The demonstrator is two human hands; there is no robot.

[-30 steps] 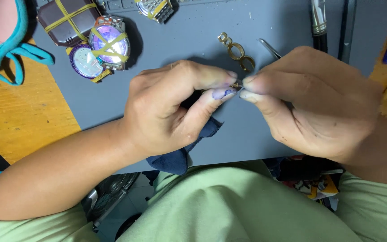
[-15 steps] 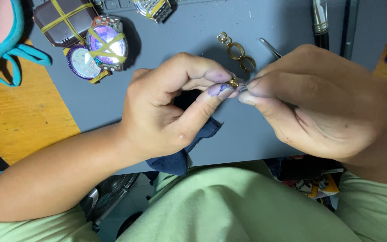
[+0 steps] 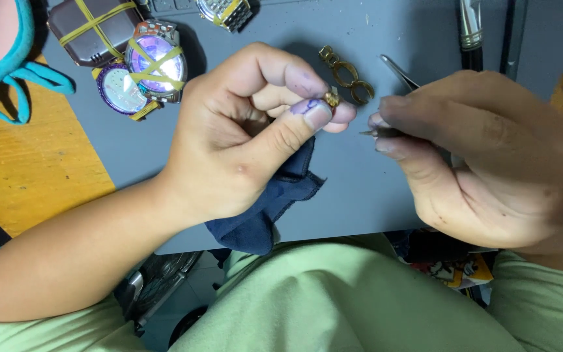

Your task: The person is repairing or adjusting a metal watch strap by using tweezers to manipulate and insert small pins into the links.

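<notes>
Nearest the camera, a pale green shirt filled the bottom of the view, with the near edge of the grey work mat just beyond it. A dark blue cloth hung over that edge, tucked under the left hand.

Half a second before, the two hands met tip to tip; here they had drawn apart, a clear gap between them. The left hand had lifted farther and rolled, thumb turned up, and the small gold piece sat pinched narrow between thumb pad and forefinger, right at the fingertips, above the mat's middle. The forearm ran in from the near left.

The right hand came in from the right, knuckles up, fingers curled tight round a thin metal tool, its fine point aimed left at the gold piece but not touching it.

Farther back lay a gold chain of links and the tip of some tweezers. At the far left sat two watch faces bound with yellow bands, beside a dark case strapped the same way, on the orange table.
</notes>
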